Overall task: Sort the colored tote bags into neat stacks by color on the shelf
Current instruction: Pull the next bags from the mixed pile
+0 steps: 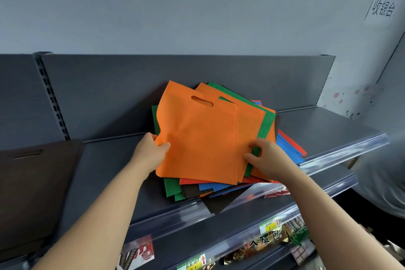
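Tote (197, 138) edges, orange — left grip (151, 151); right grip (267, 160)

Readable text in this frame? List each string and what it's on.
"收銀台": paper sign on the wall, upper right.
"橙包": snack packet on the lower shelf; the rest of its print is blurred.
Price tags on the lower shelf rails: too blurred to read.
Tote bags: no print visible.

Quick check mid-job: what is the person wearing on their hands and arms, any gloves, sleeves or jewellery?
Nothing worn shows. The left hand and right hand have no gloves, rings or watch. The left forearm and right forearm are uncovered to the frame's edge: no sleeves, bracelets or markings.
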A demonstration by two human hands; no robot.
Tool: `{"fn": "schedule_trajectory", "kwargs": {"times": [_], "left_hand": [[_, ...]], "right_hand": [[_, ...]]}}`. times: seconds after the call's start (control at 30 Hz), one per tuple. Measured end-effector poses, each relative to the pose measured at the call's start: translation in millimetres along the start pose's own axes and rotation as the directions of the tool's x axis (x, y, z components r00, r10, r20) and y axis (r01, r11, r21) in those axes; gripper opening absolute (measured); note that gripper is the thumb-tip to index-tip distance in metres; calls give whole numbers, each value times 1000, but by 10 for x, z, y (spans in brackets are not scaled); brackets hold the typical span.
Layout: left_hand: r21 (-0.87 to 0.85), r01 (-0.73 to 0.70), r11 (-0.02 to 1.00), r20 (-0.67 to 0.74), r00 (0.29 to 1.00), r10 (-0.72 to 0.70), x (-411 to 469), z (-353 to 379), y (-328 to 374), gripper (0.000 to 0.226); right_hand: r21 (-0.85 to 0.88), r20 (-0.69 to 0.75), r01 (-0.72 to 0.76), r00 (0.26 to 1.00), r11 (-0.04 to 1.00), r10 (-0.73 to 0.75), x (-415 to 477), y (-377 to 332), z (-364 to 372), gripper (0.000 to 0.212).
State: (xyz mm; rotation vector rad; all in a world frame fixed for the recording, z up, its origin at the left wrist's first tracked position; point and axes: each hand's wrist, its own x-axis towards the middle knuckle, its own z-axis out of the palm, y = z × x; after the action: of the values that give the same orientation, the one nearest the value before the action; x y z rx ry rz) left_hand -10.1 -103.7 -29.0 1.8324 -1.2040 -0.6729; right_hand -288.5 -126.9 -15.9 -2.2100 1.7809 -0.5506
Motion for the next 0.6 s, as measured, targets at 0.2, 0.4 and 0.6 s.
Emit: {"fn": "schedule_trajectory", "kwargs": {"times": [0.2,0.4,0.6], "left_hand": [[20,-57,998,-185,981,60,-42,-52,32,21],[-12,-48,999,-9,999,48,-91,-207,-100,6],[54,-174,983,-27,984,176,-112,-319,-76,14]], "right_hand": [[27,-53,-98,994,995,99,-18,-50,36,54],[257,-135,-116,979,959,154,-125,-328,64,46],[50,-15,-203,979,978,204,-255,-472,61,36]]}}
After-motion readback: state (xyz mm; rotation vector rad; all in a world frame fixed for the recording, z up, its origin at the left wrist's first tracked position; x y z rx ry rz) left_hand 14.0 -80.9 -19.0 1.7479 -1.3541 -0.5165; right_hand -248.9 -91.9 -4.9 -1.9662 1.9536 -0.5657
